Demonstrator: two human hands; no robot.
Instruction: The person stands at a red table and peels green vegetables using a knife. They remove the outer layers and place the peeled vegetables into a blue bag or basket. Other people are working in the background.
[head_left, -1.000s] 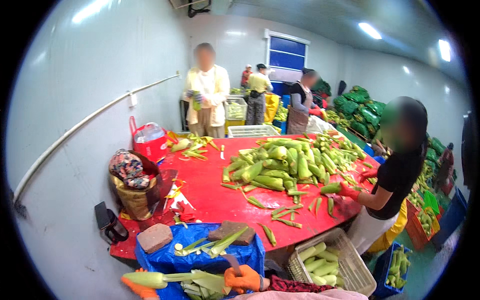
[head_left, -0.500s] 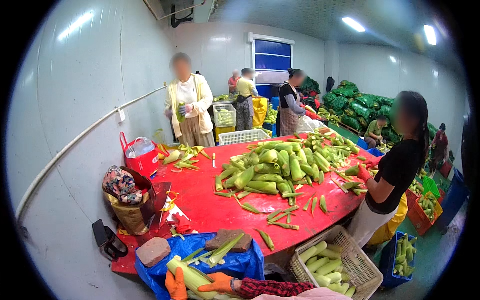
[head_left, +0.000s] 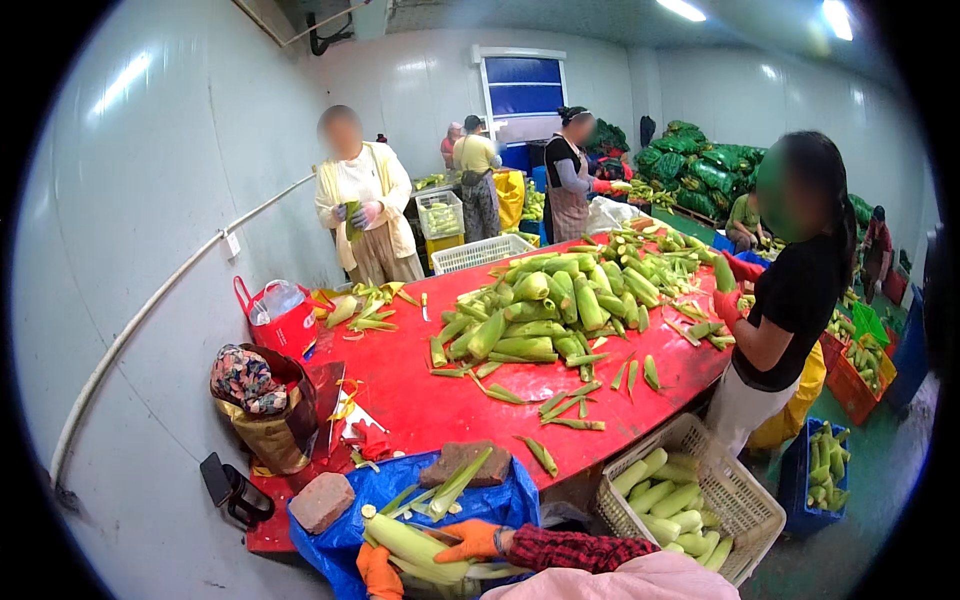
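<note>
left hand (head_left: 378,573): cut by lower edge | corn ear (head_left: 415,545): partly behind right hand (head_left: 471,540) | co-workers' faces (head_left: 341,130): blurred

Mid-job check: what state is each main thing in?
Left hand: orange-gloved, closed on the corn ear.
Right hand: orange-gloved, touching it; grip unclear.
Corn ear: lying aslant above the blue sheet.
Blue sheet: crumpled, with bricks on it.
Beige crate: upright, partly filled with pale ears.
Corn pile: heaped on the red table.
Brown bag: open, floral cloth at its mouth.

Red table (head_left: 410,405), heaped green corn (head_left: 560,312), loose husks (head_left: 540,455); red bag (head_left: 287,331), gold bag (head_left: 268,437), blue sheet (head_left: 345,535)
</note>
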